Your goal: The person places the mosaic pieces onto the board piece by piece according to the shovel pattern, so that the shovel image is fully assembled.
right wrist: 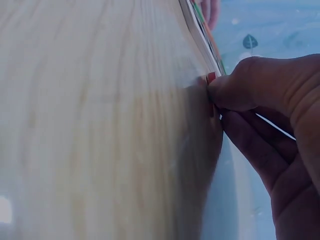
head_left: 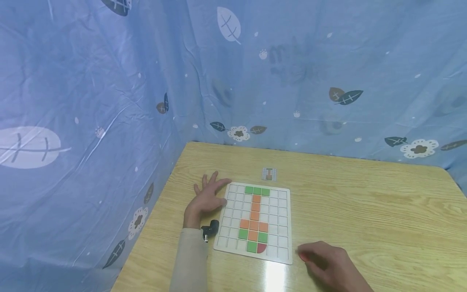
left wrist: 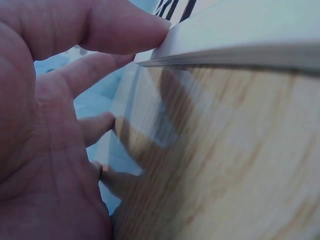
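Note:
A white grid board (head_left: 281,223) lies on the table, with green tiles (head_left: 257,190), orange tiles (head_left: 254,215) and one red quarter-round tile (head_left: 261,247) set in its squares. My left hand (head_left: 208,198) is at the board's upper left side, thumb and index finger touching the edge, the other fingers spread. In the left wrist view the thumb (left wrist: 125,30) presses against the board's edge. Just off the lower right corner, my right hand (head_left: 328,261) pinches a small red piece (right wrist: 211,77) between thumb and fingers, close over the table; its full outline is hidden by the fingers.
Behind the board lies a small picture card (head_left: 269,174) showing a gridded figure. A black device (head_left: 210,230) sits at the left wrist, beside the board's left edge. Blue leaf-patterned curtains (head_left: 277,81) hang along the back and left of the wooden table (head_left: 365,194).

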Tool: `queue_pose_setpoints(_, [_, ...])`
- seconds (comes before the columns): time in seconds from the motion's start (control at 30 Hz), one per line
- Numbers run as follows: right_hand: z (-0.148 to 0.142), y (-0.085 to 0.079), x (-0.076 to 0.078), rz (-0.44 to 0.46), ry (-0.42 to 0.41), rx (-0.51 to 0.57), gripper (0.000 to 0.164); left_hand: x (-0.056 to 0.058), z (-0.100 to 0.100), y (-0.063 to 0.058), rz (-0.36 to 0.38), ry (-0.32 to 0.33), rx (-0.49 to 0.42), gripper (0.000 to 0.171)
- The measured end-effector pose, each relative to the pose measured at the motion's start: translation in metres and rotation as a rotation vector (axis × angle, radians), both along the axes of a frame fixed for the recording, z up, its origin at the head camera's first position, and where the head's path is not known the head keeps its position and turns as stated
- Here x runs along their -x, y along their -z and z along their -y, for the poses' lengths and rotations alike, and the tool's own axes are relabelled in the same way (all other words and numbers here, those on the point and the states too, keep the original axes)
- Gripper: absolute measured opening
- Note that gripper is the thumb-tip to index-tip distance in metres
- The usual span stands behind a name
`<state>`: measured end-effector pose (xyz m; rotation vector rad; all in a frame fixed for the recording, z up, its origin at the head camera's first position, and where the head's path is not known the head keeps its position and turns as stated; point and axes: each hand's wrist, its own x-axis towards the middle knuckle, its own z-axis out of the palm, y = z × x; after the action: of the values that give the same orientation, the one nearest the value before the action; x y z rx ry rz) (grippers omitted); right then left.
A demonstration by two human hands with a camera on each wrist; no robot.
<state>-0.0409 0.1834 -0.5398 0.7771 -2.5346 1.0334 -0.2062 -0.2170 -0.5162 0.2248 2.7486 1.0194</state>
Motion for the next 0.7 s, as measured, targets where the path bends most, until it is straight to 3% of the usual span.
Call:
queue_pose_setpoints(0.17, [0.0, -0.003, 0.001, 0.026, 0.007, 0.031, 0.057, 0.0, 0.0, -0.001, 0.004, -0.003, -0.007, 0.086])
queue_pose_setpoints(0.47, [0.012, -0.017, 0.02, -0.084, -0.149, 0.1, 0.055, -0.002, 0.001, -0.002, 0.004, -0.01, -0.01, 0.084])
queue_pose_setpoints(0.7, [0.035, -0.024, 0.032, -0.09, -0.185, 0.12, 0.054, -0.001, 0.0, -0.001, -0.002, -0.01, -0.017, 0.084])
